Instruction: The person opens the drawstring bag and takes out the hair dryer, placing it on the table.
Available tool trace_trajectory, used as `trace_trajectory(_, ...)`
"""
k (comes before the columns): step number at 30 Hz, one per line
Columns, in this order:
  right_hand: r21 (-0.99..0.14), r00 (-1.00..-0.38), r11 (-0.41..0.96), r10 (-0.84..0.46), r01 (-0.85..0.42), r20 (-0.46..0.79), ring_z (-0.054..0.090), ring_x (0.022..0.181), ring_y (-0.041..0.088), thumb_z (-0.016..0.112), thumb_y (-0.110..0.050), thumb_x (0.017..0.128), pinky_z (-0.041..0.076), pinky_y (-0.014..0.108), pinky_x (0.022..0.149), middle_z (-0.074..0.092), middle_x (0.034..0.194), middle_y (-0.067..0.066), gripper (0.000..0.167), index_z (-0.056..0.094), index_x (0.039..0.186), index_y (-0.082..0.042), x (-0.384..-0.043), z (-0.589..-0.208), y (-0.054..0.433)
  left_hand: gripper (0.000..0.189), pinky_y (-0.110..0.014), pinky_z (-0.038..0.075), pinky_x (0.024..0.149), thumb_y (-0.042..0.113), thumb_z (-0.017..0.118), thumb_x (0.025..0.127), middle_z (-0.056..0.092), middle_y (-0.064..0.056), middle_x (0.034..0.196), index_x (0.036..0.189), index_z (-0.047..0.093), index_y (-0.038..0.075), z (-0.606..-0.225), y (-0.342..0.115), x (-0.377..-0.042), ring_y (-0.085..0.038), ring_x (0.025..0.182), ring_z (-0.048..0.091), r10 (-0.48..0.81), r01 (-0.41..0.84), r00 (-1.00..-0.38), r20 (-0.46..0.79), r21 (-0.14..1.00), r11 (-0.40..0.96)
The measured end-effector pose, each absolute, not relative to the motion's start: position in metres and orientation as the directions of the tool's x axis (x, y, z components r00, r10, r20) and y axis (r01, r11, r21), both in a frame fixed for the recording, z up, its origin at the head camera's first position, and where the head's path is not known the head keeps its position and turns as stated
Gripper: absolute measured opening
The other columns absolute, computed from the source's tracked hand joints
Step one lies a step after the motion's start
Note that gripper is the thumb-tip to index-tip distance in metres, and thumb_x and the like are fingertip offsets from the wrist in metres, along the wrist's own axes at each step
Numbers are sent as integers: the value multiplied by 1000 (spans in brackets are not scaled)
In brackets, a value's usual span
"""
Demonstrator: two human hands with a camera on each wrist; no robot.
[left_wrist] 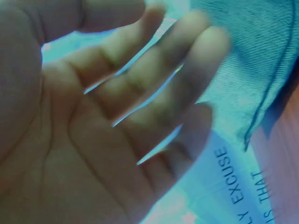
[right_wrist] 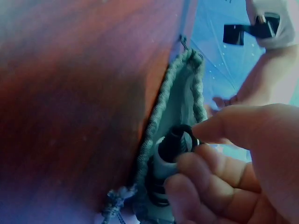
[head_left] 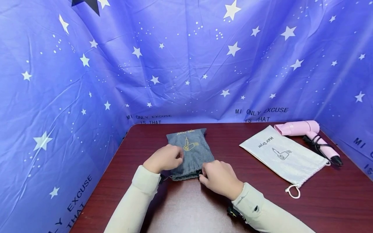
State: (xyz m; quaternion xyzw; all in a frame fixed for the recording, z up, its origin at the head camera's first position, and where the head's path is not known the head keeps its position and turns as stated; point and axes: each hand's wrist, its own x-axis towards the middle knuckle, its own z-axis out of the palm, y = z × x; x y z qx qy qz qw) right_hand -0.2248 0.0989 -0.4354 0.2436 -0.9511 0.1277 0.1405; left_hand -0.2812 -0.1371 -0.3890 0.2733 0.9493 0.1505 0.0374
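Note:
A grey drawstring bag [head_left: 190,158] with a gold hair dryer print lies flat on the table, its gathered mouth toward me. Inside that mouth, the right wrist view shows a black ribbed cord sleeve [right_wrist: 172,144] on a pale handle end [right_wrist: 163,169], with black cord wound about it. My right hand [head_left: 221,178] is at the mouth's right side, thumb and fingers pinching the black cord. My left hand [head_left: 165,158] hovers by the bag's left side, fingers loosely bent and holding nothing.
To the right lies a white drawstring bag [head_left: 282,155] printed "Hair Dryer". A pink hair dryer [head_left: 303,127] with black cord around its handle lies behind and beside it. Starry blue-purple cloth [head_left: 186,64] hangs around the dark red table [head_left: 116,194].

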Motion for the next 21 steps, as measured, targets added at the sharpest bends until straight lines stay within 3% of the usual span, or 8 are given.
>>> trace_trajectory(5,-145,-858,869,-417,-472,299,52,47,16,75,-36,85,38,40,42,44,51,-9,42,45,58,-25,-222,-442,96,8,-36,52,73,20,61,98,65,5,94,96,69,19,-394,-136,-299,-13,80,60,442,458,-889,123,280,844)
trace_trajectory(9,-154,-870,878,-398,-453,290,61,51,23,76,-39,85,44,44,43,53,56,-2,36,53,66,-19,-219,-446,93,18,-44,53,87,31,61,102,65,-2,108,109,70,16,-398,-139,-313,-21,99,64,371,403,-913,171,234,885)
trace_trajectory(14,-138,-873,890,-377,-434,310,64,54,26,77,-45,83,45,44,42,57,59,1,38,60,78,-11,-219,-448,89,38,-52,48,98,39,57,105,63,-10,128,128,64,10,-400,-140,-328,-32,120,60,325,358,-930,174,211,910)
trace_trajectory(21,-148,-910,923,-306,-356,280,64,55,33,75,-52,85,46,47,43,64,65,11,50,68,94,-4,-222,-446,83,54,-54,43,109,47,45,109,55,-13,148,147,53,9,-406,-137,-347,-34,136,53,306,323,-944,123,163,932)
